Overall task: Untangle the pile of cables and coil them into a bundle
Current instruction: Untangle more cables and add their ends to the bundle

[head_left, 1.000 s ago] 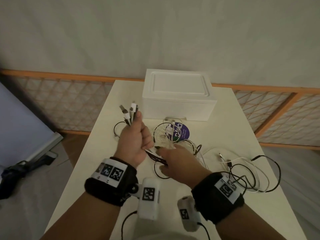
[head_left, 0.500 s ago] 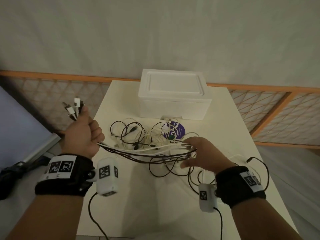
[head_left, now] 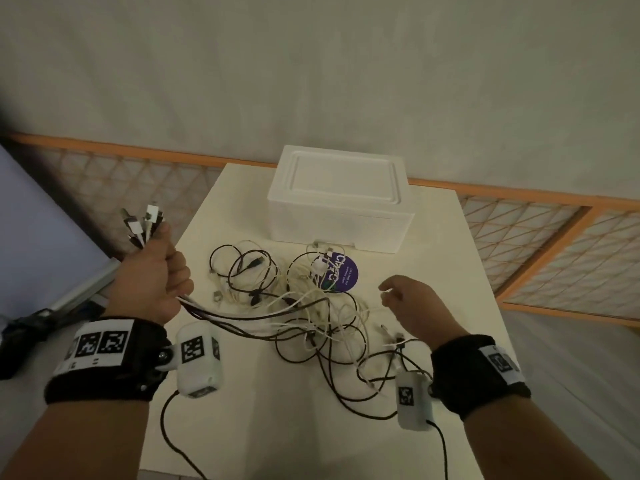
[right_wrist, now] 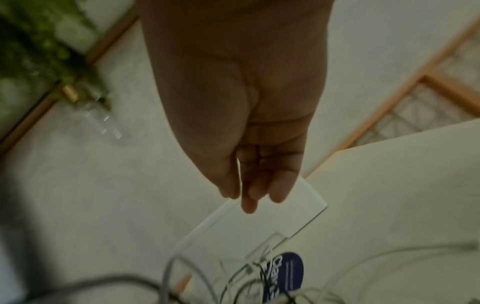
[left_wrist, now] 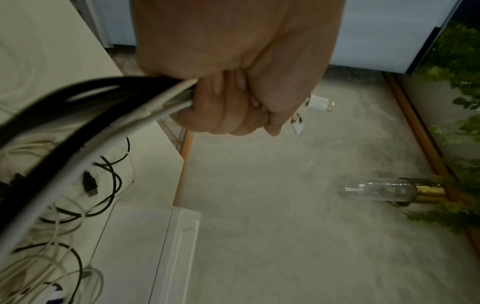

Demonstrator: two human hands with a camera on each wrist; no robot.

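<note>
A tangle of black and white cables (head_left: pixel 304 306) lies in the middle of the white table (head_left: pixel 433 271). My left hand (head_left: pixel 152 275) is raised off the table's left edge and grips a bunch of cable ends in a fist. Their plugs (head_left: pixel 142 223) stick up above the fist. The held strands (head_left: pixel 242 317) stretch from it into the pile. The left wrist view shows the fingers (left_wrist: pixel 228 107) wrapped round black and white strands (left_wrist: pixel 78 123). My right hand (head_left: pixel 408 299) hovers right of the pile, fingers (right_wrist: pixel 249 185) loosely bent, with nothing plainly held.
A white foam box (head_left: pixel 341 199) stands at the table's back, with a round purple sticker (head_left: pixel 343 275) in front of it under the cables. An orange lattice rail (head_left: pixel 519 216) runs behind. A dark object (head_left: pixel 20 341) lies on the floor at left.
My left hand pulled the cable ends out to the left, drawing strands taut from the pile. My right hand came off the cables and moved right.
</note>
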